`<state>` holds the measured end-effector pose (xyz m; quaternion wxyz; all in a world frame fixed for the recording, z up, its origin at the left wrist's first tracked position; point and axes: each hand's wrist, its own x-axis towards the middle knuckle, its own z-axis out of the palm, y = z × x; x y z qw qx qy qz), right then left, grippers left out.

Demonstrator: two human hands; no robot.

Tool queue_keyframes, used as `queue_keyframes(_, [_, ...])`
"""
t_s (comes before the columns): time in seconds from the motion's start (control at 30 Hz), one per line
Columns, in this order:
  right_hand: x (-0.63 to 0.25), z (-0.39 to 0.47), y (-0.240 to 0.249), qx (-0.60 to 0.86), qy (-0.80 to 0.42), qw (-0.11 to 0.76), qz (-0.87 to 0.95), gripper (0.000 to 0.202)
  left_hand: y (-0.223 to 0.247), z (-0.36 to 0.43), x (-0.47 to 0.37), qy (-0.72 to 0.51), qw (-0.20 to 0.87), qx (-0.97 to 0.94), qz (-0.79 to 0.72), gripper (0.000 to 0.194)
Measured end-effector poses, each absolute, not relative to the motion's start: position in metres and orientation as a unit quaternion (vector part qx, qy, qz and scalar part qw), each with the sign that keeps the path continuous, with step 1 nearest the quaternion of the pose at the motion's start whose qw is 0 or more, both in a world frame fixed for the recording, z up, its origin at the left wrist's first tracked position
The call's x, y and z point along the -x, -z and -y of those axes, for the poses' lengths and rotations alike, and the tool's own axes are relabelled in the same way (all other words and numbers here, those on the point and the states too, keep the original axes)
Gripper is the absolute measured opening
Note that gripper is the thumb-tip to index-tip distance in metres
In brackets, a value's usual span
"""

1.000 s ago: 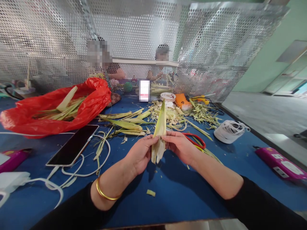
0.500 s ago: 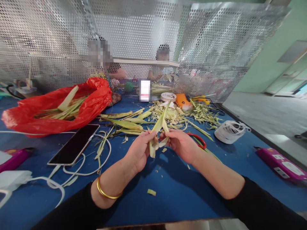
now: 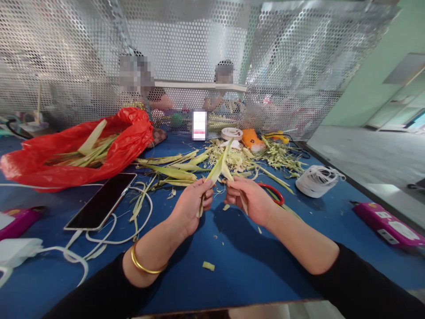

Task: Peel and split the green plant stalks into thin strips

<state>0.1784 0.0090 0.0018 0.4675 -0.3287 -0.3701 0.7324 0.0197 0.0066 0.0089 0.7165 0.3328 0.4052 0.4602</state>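
Note:
Between my hands a pale green corn husk [image 3: 219, 167] stands up in a split V, its two halves joined near the top. My left hand [image 3: 191, 201] is closed on the left half, and the tail of that half hangs below the fingers. My right hand [image 3: 249, 198] pinches the right half, whose lower end shows under the palm. Just beyond lie more corn husks [image 3: 179, 173] and a heap of shredded husk bits [image 3: 237, 159]. Red-handled scissors [image 3: 274, 194] lie partly hidden behind my right hand.
A red plastic bag [image 3: 133, 146] with husks stands at the left. A phone [image 3: 101, 201] with a white cable lies nearer. To the right are a spool of white string [image 3: 315, 181] and a purple case [image 3: 385, 223]. Behind a perforated metal screen [image 3: 186, 48] sit two people.
My hands have moved apart a little. The husk's lower part, bunched between them before, is now parted into two strips, one in each hand.

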Motion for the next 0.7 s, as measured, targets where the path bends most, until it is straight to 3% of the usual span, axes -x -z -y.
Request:
queue_keyframes(0.13, [-0.178, -0.009, -0.003, 0.352, -0.716, 0.470, 0.378, 0.020, -0.007, -0.007, -0.021, -0.463, 0.689, -0.364, -0.423, 0.023])
queue_keyframes(0.33, [-0.177, -0.012, -0.001, 0.394, -0.650, 0.486, 0.432, 0.031, -0.004, -0.001, -0.026, -0.412, 0.650, -0.446, -0.457, 0.023])
queue_keyframes(0.47, [-0.176, -0.013, 0.001, 0.442, -0.562, 0.510, 0.478, 0.024, -0.001, 0.000, -0.026, -0.399, 0.548, -0.546, -0.492, 0.019])
queue_keyframes(0.7, [-0.171, -0.008, 0.005, 0.443, -0.541, 0.442, 0.562, 0.015, 0.003, -0.006, -0.023, -0.389, 0.397, -0.659, -0.507, 0.014])
